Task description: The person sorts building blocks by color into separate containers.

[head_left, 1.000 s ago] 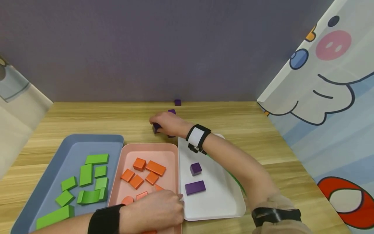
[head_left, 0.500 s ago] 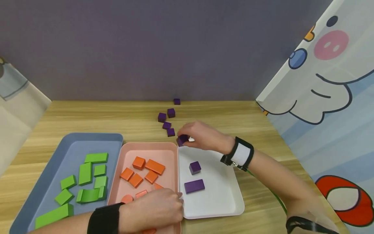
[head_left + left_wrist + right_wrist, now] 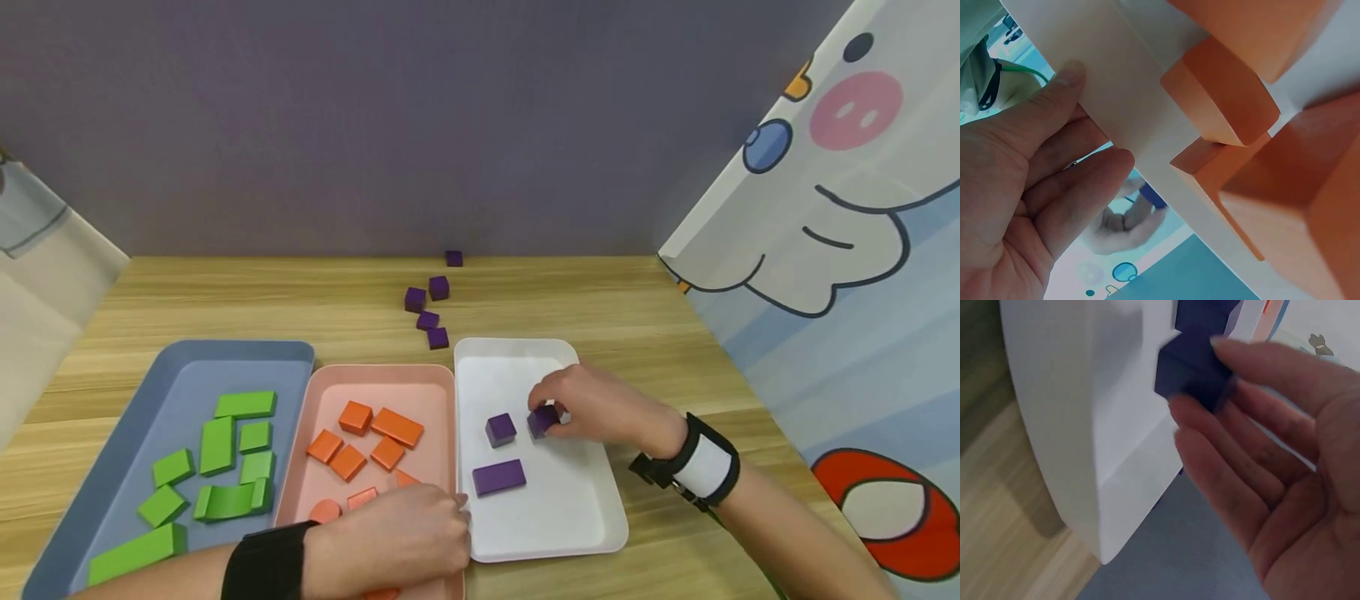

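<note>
In the head view my right hand (image 3: 600, 408) pinches a purple cube (image 3: 542, 422) over the right part of the white tray (image 3: 551, 542). The right wrist view shows this purple cube (image 3: 1188, 372) between thumb and fingertips; whether it touches the tray floor I cannot tell. Left of it in the tray are another purple cube (image 3: 501, 430) and a purple rectangular block (image 3: 499, 477). My left hand (image 3: 390, 537) lies over the near right part of the pink tray (image 3: 322, 392). In the left wrist view, the left thumb and a finger pinch that tray's rim (image 3: 1094, 75).
Several purple blocks (image 3: 438, 288) lie loose on the wooden table (image 3: 262, 300) beyond the trays. Orange blocks (image 3: 397, 427) sit in the pink tray. At left, a blue tray (image 3: 180, 392) holds green blocks (image 3: 217, 446). A grey panel (image 3: 390, 125) stands behind.
From the loose purple pieces behind the trays, my right hand has carried a cube rightward and nearer, into the white tray area. The left hand has stayed in place.
</note>
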The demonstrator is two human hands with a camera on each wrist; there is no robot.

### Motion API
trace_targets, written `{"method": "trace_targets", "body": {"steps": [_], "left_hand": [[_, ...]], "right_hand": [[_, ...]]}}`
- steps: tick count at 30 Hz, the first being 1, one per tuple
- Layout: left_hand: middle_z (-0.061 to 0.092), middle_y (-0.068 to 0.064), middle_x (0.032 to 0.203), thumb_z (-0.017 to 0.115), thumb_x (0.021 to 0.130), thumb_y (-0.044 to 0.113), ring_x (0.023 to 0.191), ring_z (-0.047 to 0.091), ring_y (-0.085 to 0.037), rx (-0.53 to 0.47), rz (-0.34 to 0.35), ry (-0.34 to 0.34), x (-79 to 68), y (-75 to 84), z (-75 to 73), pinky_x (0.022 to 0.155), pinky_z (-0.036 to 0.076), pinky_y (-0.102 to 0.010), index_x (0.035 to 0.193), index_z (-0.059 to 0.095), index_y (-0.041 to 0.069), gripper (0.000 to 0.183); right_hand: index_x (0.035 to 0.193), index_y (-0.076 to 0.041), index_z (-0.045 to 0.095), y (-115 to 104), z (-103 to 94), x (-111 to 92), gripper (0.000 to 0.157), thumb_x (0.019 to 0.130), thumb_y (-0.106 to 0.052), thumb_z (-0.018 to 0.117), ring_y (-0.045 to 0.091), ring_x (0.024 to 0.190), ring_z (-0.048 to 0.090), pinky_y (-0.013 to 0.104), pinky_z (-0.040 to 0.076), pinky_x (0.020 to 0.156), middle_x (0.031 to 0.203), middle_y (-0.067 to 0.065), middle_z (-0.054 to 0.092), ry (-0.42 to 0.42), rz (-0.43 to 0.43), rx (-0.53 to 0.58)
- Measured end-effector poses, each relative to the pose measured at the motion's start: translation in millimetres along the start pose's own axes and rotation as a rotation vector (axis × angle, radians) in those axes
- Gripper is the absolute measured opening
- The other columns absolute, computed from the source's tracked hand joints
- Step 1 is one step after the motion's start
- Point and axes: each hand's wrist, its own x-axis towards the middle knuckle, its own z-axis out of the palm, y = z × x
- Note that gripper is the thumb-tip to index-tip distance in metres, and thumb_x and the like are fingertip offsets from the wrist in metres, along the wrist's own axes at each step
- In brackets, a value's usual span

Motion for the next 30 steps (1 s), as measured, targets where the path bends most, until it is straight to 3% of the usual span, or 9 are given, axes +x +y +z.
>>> {"method": "trace_targets", "body": {"steps": [9, 16, 23, 30], "left_hand": [[0.068, 0.017, 0.078, 0.059, 0.092, 0.032, 0.074, 0.062, 0.002, -0.026, 0.000, 0.001, -0.7, -0.7, -0.1, 0.058, 0.041, -0.010, 0.090, 0.072, 0.034, 0.013], [0.069, 0.017, 0.080, 0.061, 0.091, 0.033, 0.075, 0.063, 0.002, -0.022, -0.002, -0.006, -0.7, -0.6, -0.3, 0.060, 0.043, -0.010, 0.093, 0.072, 0.034, 0.011], [0.068, 0.017, 0.078, 0.061, 0.091, 0.030, 0.073, 0.062, 0.003, -0.043, -0.019, 0.006, -0.1, -0.5, 0.5, 0.057, 0.041, -0.010, 0.088, 0.071, 0.033, 0.011], [0.068, 0.017, 0.079, 0.061, 0.091, 0.032, 0.070, 0.059, 0.004, -0.099, -0.034, -0.010, -0.8, -0.5, 0.6, 0.057, 0.039, -0.008, 0.091, 0.071, 0.032, 0.010]], "right_hand": [[0.097, -0.018, 0.069, 2, 17.4, -3, 0.024, 0.074, -0.016, 0.076, 0.006, 0.071, 0.057, 0.018, 0.044, 0.064, 0.088, -0.011, 0.065, -0.044, -0.040, 0.051], [0.101, -0.015, 0.069, 3, -5.2, 8, 0.029, 0.075, -0.026, 0.079, 0.006, 0.072, 0.062, 0.021, 0.048, 0.066, 0.095, -0.005, 0.071, -0.082, -0.039, 0.036], [0.100, -0.016, 0.071, 4, -36.9, 44, 0.023, 0.080, -0.026, 0.075, 0.007, 0.074, 0.064, 0.025, 0.050, 0.067, 0.095, -0.004, 0.072, 0.062, -0.071, -0.068], [0.106, -0.013, 0.070, 8, -42.9, 95, 0.025, 0.084, -0.025, 0.071, 0.014, 0.087, 0.066, 0.028, 0.052, 0.077, 0.101, 0.000, 0.072, 0.087, -0.050, -0.021]]}}
